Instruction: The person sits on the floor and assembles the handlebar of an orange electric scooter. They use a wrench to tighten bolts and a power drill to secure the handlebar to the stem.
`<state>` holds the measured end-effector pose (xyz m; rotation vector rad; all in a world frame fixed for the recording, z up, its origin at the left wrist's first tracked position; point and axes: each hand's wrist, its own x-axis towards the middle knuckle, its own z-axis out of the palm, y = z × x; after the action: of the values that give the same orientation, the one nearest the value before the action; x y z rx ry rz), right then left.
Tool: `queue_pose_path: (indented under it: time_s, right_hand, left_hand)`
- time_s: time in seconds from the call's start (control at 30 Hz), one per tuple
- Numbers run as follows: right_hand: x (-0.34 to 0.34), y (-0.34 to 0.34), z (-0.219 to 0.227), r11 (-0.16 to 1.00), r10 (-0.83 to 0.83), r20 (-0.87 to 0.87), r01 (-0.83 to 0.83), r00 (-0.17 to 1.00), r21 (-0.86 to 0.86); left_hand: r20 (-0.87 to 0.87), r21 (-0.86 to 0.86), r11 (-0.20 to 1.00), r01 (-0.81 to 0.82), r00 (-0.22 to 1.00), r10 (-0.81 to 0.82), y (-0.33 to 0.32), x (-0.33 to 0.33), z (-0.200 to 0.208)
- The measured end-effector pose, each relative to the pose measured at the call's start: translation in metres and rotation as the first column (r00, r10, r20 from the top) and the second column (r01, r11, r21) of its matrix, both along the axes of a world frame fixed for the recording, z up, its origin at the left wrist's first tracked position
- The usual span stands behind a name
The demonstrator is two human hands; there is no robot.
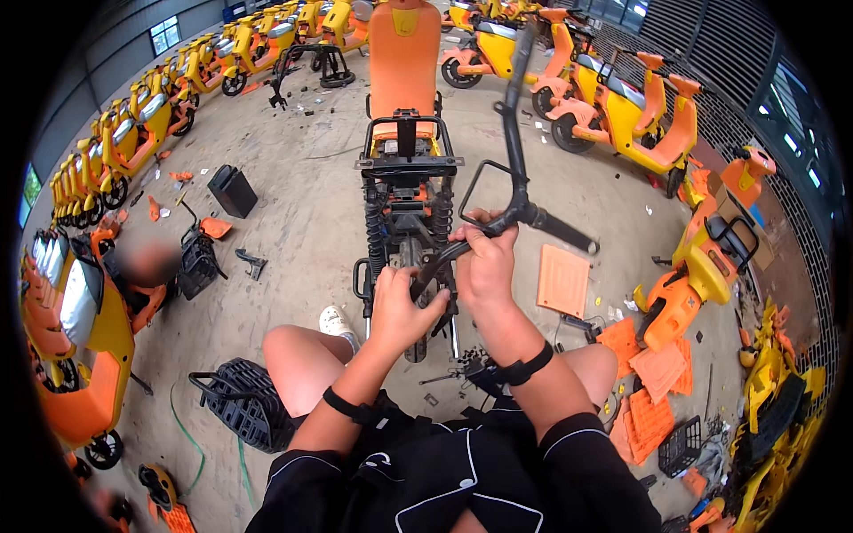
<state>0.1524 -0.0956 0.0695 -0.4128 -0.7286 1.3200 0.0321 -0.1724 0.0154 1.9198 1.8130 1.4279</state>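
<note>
A flat orange ribbed panel (562,280) lies on the concrete floor (302,222), right of the stripped scooter frame (407,191). Above that frame, the left hand (402,306) and right hand (486,262) hold a black handlebar assembly (515,178), fingers wrapped tight round its curved tubing, stem pointing up.

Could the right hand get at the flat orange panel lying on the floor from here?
Probably not as things stand: the right hand is closed on the black handlebar frame, and the orange panel lies apart on the floor. Nothing blocks the way once it lets go.
</note>
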Motion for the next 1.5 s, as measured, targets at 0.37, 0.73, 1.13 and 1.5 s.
queue_pose_path:
  time_s: [0.37,0.73,1.13,1.5]
  right_hand:
    - [-0.001,-0.049,0.016,0.918,0.223,0.185,-0.143,0.957,-0.37]
    - [0.108,-0.031,-0.025,0.932,0.352,0.639,-0.191,0.684,-0.309]
    - [0.007,0.025,-0.046,0.729,0.569,0.026,-0.49,0.822,-0.479]
    - [-0.061,0.102,-0.06,0.659,0.569,0.011,-0.448,0.823,-0.604]
  left_hand:
    - [-0.137,0.015,0.979,-0.205,0.969,0.206,0.044,-0.06,0.031]
    - [-0.266,-0.291,0.945,0.152,0.936,-0.232,0.062,-0.108,0.051]
    - [-0.37,0.07,0.998,-0.003,0.929,0.029,0.095,-0.153,0.067]
    - [0.733,-0.276,0.958,0.077,0.661,0.158,0.129,-0.123,-0.073]
